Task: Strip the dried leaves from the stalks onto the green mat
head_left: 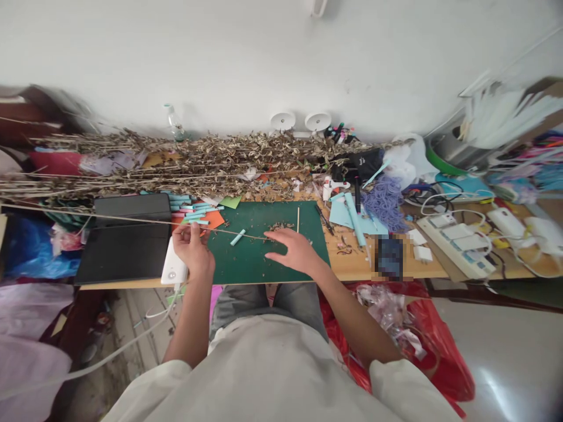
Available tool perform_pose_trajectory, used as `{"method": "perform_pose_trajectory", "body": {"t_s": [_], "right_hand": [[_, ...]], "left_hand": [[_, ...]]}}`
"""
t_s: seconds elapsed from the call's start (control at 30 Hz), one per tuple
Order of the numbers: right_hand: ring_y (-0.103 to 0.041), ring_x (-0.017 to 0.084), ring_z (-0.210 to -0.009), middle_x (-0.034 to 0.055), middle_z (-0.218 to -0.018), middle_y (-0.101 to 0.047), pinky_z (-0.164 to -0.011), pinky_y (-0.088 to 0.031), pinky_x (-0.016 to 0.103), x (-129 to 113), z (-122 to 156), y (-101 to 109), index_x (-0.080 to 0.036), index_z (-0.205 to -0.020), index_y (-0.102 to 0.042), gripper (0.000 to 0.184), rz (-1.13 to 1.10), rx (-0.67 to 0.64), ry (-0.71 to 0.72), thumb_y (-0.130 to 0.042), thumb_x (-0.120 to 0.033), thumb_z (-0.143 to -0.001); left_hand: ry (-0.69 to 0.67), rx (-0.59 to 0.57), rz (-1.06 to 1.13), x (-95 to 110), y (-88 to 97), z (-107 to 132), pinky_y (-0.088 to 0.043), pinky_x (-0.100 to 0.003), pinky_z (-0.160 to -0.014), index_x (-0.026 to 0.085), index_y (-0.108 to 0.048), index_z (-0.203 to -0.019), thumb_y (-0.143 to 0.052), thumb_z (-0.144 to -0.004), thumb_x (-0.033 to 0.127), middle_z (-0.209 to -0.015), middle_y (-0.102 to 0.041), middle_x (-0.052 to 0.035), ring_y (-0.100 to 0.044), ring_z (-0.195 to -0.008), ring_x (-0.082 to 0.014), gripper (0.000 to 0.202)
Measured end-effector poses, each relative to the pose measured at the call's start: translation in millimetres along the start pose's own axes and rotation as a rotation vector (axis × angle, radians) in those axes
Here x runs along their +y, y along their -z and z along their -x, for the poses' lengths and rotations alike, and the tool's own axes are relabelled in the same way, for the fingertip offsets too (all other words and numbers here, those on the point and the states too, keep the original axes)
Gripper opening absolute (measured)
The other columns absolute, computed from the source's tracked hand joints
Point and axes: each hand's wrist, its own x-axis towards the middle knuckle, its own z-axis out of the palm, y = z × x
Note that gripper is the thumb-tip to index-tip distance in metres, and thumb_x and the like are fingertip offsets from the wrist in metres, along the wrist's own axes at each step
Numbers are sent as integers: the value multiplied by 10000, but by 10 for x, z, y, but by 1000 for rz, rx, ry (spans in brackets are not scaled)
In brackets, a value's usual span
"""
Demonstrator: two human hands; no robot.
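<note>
My left hand is closed in a pinch on a long thin stick that runs from the far left across the green cutting mat. My right hand lies on the mat with fingers spread, its fingertips resting at the stick's right end. A small teal paper tube lies on the mat between the two hands. Dry leaf crumbs are scattered on the mat near my right hand. A short wooden stick lies upright on the mat's far edge.
A pile of dried leafy branches runs along the wall. A black tablet case and a white power bank lie left of the mat. Teal tubes, glue gun, purple cord, phone and power strip crowd the right. A red bag sits below.
</note>
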Motion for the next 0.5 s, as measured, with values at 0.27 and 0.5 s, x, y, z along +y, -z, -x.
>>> {"method": "perform_pose_trajectory", "body": {"t_s": [0.27,0.5], "right_hand": [[-639,153,-788,57,-881,-689,-720,-492,262,131,-72,-137,-196,-910,-713,192,-19,25,15,-548,-110,-863],[-637,157,-732,51,-861,-701,-692,-501,274,283,-113,-52,-207,-865,-730,196,-41,182,-149,-554,-130,-824]], "left_hand": [[-7,1,-30,-4,23,6,-503,-205,-595,210,-475,-886,-724,-714,326,-774,-531,51,-579,-617,-66,324],[-42,32,-47,33,65,-87,-469,-174,-570,209,-486,-888,-710,-728,332,-780,-536,44,-562,-608,-54,302]]}}
